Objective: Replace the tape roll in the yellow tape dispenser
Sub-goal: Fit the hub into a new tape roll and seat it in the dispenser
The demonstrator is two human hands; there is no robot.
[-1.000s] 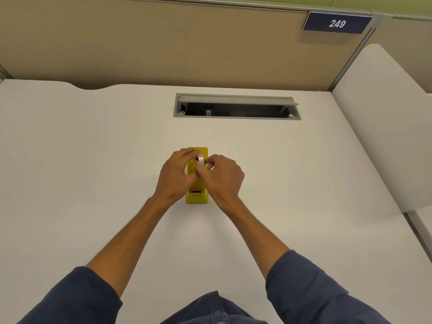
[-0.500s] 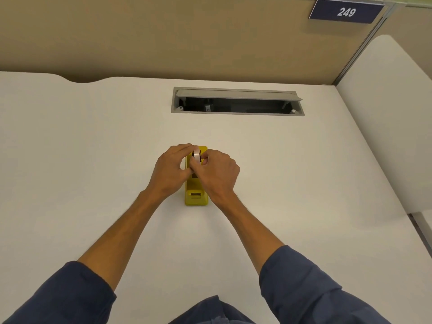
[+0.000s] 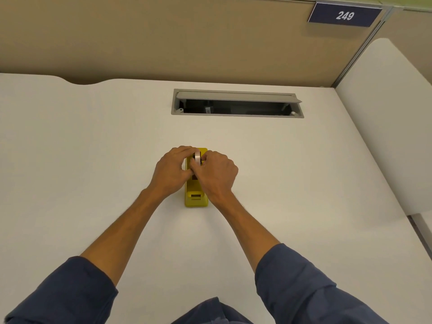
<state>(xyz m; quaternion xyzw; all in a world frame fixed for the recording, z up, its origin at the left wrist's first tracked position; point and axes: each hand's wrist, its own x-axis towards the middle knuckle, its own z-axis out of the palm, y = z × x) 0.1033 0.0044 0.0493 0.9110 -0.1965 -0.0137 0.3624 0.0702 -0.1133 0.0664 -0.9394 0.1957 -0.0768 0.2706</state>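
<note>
The yellow tape dispenser [image 3: 196,199] stands lengthwise in the middle of the white desk, its cutter end toward me. A tape roll [image 3: 198,157] stands on edge at the dispenser's far half, its pale rim showing between my fingers. My left hand [image 3: 171,171] grips the roll from the left. From the right, my right hand [image 3: 216,174] pinches the same roll with its fingertips. Both hands cover the dispenser's middle, so whether the roll rests in its cradle is hidden.
The white desk [image 3: 93,160] stretches wide on both sides. An open grey cable hatch [image 3: 237,102] is set into the desk beyond the dispenser. A tan partition with a blue sign "249" [image 3: 344,15] rises behind. A white side panel [image 3: 385,125] borders the right.
Both hands stay on the roll at the dispenser. The roll's rim has come up slightly and shows more between the fingers. The camera has tilted a little.
</note>
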